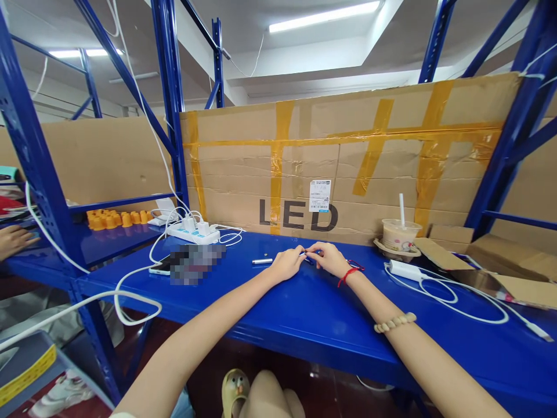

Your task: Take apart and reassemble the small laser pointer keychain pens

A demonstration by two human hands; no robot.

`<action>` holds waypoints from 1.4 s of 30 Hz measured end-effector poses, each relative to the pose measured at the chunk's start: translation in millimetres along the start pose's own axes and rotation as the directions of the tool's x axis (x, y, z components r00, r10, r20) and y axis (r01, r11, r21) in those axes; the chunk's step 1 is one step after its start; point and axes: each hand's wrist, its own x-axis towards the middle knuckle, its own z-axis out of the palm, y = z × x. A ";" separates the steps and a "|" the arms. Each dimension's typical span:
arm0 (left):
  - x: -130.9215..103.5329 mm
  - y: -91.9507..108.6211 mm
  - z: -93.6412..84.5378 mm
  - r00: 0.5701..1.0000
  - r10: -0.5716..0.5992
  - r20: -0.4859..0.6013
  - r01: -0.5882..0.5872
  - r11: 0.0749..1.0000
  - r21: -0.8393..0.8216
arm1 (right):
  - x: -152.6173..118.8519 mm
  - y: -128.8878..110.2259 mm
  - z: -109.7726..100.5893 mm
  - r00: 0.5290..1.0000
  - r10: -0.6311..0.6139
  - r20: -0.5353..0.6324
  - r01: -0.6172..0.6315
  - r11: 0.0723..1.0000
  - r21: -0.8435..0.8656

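Note:
My left hand and my right hand meet above the middle of the blue shelf table. The fingers of both are pinched together around something small and partly dark, too small and too covered to name. A silver, pen-like stick lies beside my left hand. Past my right wrist, a thin dark-red item rests on the surface, partly hidden by the hand. My right wrist wears a red string and, further up, a beaded bracelet.
On the left are a white power strip with plugs, a phone and loose white cables. A lidded drink cup, a white charger with cable and an open carton occupy the right. Cardboard walls the back. Another person's hand shows far left.

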 end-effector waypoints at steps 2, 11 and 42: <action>-0.3 -1.7 -0.5 1.000 0.009 -0.002 -0.009 1.000 0.022 | 0.8 1.5 1.7 1.000 -0.008 0.003 0.008 1.000 -0.025; -0.6 -4.8 -4.0 0.998 0.051 -0.036 -0.046 0.991 0.126 | -4.3 -16.8 -1.4 0.999 -0.023 -0.034 0.014 0.969 -0.247; 2.8 -5.3 -3.2 0.989 0.072 -0.130 -0.049 0.984 0.171 | -9.3 -37.5 -23.6 0.842 0.427 -0.331 -0.527 0.514 -0.677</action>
